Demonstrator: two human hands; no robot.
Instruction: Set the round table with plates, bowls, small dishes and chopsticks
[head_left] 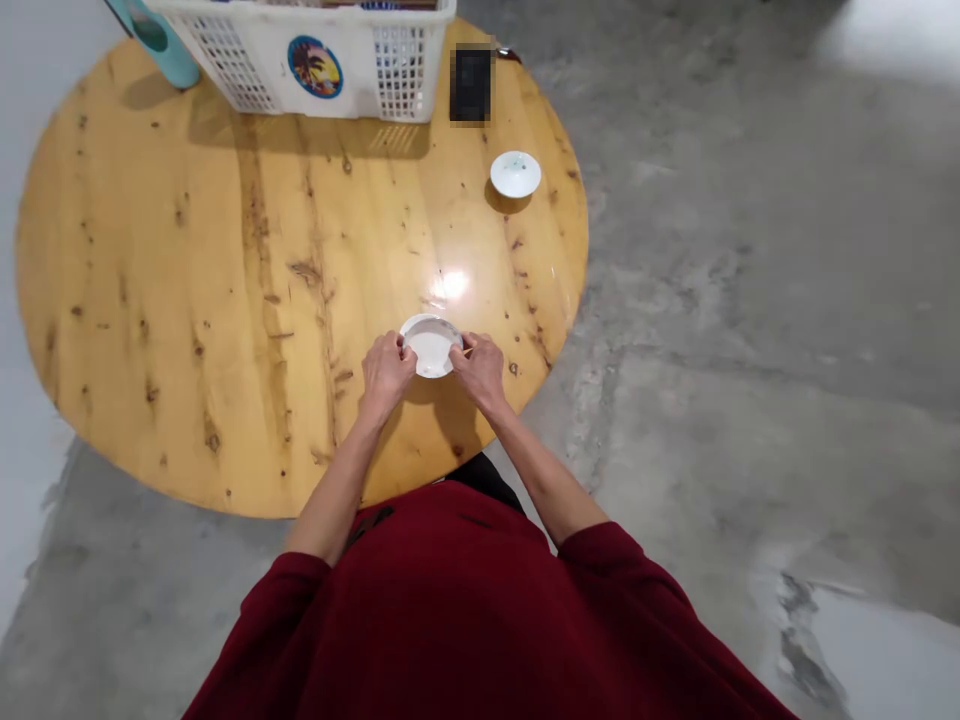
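A small white bowl (433,352) is at the near right part of the round wooden table (217,250), its open side facing up. My left hand (388,370) grips its left rim, fingers curled with the thumb toward the inside. On the opposite rim, my right hand (480,368) is closed in the same way. A thin light sliver shows by the right fingers, too small to name. Whether the bowl's base touches the tabletop cannot be made out. Farther off to the right sits a white dish (515,174) with small bluish-green marks.
At the table's far side stands a white plastic basket (360,60) with a round picture on its front. A turquoise object (169,55) leans beside it on the left. To the basket's right lies a dark, pixelated rectangle (471,85). Grey concrete floor (750,300) surrounds the table.
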